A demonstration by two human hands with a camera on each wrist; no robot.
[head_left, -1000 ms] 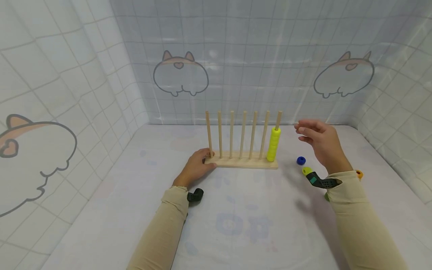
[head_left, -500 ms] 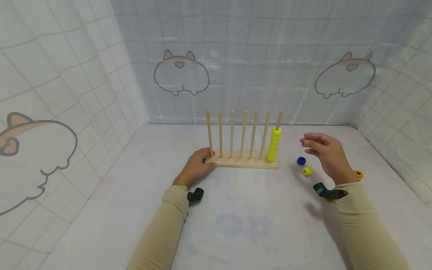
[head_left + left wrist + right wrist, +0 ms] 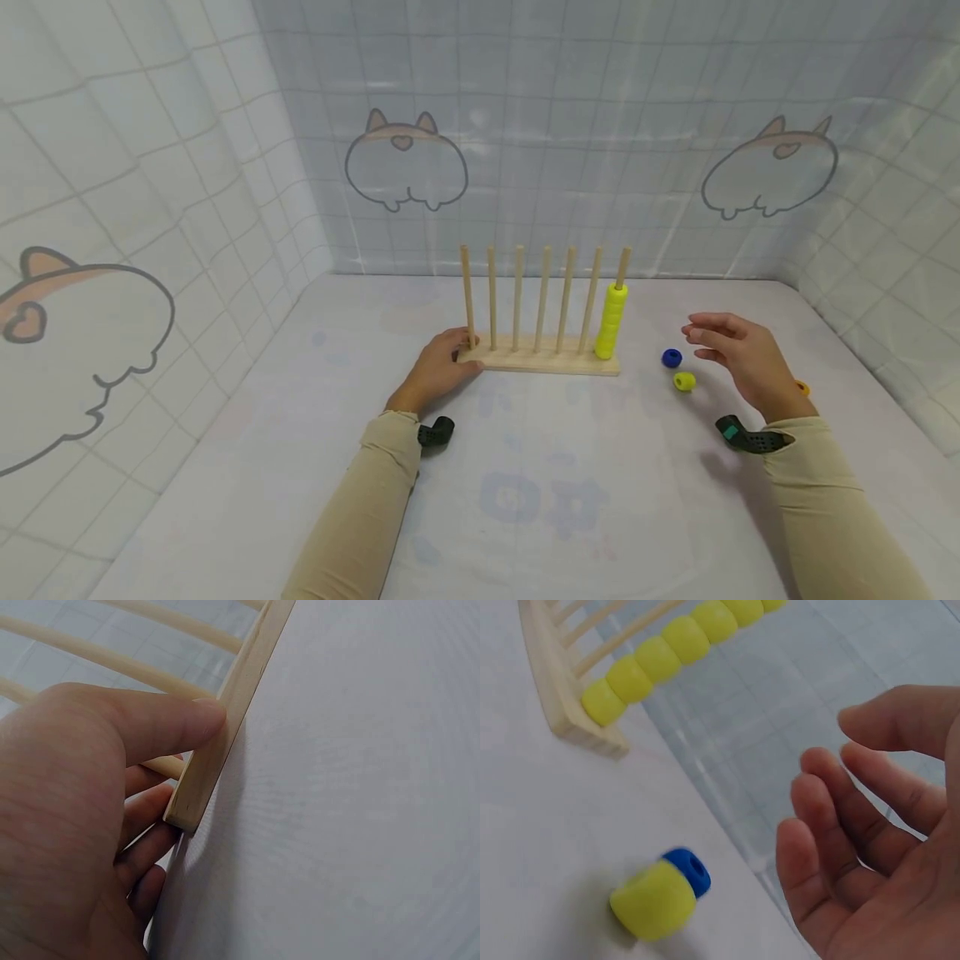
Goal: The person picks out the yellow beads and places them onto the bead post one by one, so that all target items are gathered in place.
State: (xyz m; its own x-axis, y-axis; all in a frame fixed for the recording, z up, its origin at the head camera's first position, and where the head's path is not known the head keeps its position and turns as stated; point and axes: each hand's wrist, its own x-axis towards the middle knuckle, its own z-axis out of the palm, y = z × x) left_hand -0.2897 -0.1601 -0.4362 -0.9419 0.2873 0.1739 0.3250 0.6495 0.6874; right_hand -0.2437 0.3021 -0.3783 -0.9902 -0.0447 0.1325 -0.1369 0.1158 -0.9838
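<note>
A wooden peg rack with several upright pegs stands on the table. Yellow beads are stacked on its rightmost peg, whose tip shows bare above them; the other pegs carry nothing. My left hand grips the left end of the base, thumb on the front edge and fingers behind. To the right of the rack lie a blue bead and a loose yellow bead. My right hand hovers just right of them, fingers loosely bent, with nothing between thumb and fingertips.
An orange bead shows partly beside my right wrist. The table cover is white with faint prints. Grid-patterned curtains with animal drawings close off the back and both sides. Dark wrist cameras sit on both sleeves.
My right hand has moved right and toward me, away from the stacked peg, uncovering the loose yellow bead. The left hand keeps its hold on the rack, which stays in place.
</note>
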